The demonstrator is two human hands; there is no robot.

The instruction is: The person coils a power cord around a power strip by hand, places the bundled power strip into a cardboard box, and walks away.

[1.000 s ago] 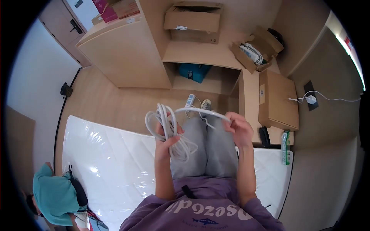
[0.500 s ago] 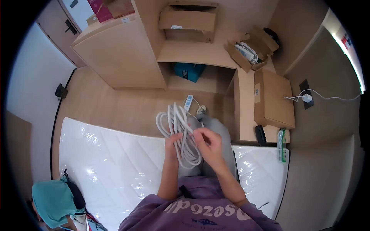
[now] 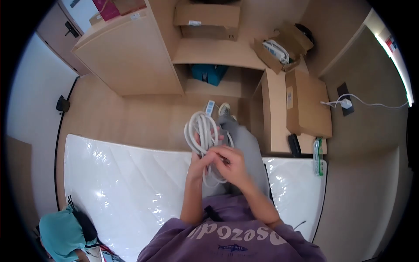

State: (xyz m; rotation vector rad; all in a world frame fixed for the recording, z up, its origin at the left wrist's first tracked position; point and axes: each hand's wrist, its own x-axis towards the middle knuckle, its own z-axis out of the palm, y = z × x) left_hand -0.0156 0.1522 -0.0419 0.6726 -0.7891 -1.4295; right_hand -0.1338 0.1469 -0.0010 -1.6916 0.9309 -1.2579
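Note:
A white cable (image 3: 201, 126), gathered into a loose bundle of loops, is held up over my lap. My left hand (image 3: 197, 162) grips the bundle from the left and beneath, with its fingertips showing between and beyond the loops. My right hand (image 3: 231, 165) is closed at the middle of the bundle, thumb and fingers pinched on the cable close to my left thumb. Lower loops hang below both hands, partly hidden by them. Beyond the coil, a white and blue power strip (image 3: 210, 108) lies on the floor next to my shoe (image 3: 224, 109).
I sit on a plastic-wrapped mattress (image 3: 118, 183). Ahead is a wooden desk unit (image 3: 214, 54) with an open carton (image 3: 286, 48) holding another white power strip, and a closed carton (image 3: 307, 102). A teal bag (image 3: 209, 74) sits in the lower shelf. Teal cloth (image 3: 61, 233) lies at left.
The cable loops have been drawn into a narrower bundle. My right hand has moved left across it, up against my left hand. The view has shifted slightly.

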